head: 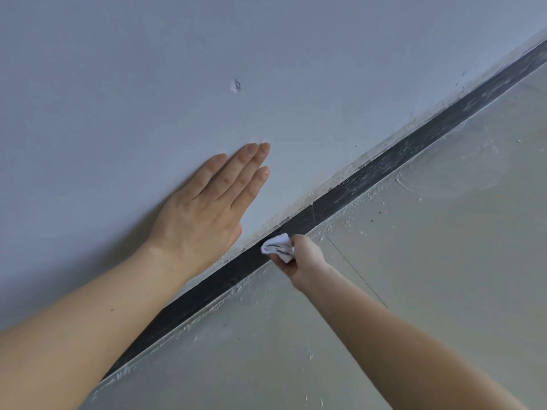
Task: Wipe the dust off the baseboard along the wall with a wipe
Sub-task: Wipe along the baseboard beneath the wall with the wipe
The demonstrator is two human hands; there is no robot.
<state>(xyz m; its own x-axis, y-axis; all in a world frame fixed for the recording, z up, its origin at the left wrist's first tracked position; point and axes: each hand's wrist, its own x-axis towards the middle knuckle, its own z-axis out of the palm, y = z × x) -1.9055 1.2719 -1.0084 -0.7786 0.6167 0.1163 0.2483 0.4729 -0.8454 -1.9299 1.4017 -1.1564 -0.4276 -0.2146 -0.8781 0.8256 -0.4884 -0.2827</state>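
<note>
Two hands are at work: the left hand (204,214) lies flat, fingers straight, on the wall (148,69), and the right hand (302,258) grips a crumpled white wipe (278,245) pressed against the dark baseboard (384,164). Dusty baseboard runs on up-right of the wipe, along the speckled floor (414,261) edge.

I've got the wall (148,69) filling the upper left, the floor (444,261) at lower right, and the baseboard (384,164) running diagonally between them, bottom left up to top right. My left grip (201,220) lies flat on the wall, just above the baseboard. My right grip (302,261) comes in over the floor, holding the wipe (278,247) against the baseboard, just below and right of the left grip.
</note>
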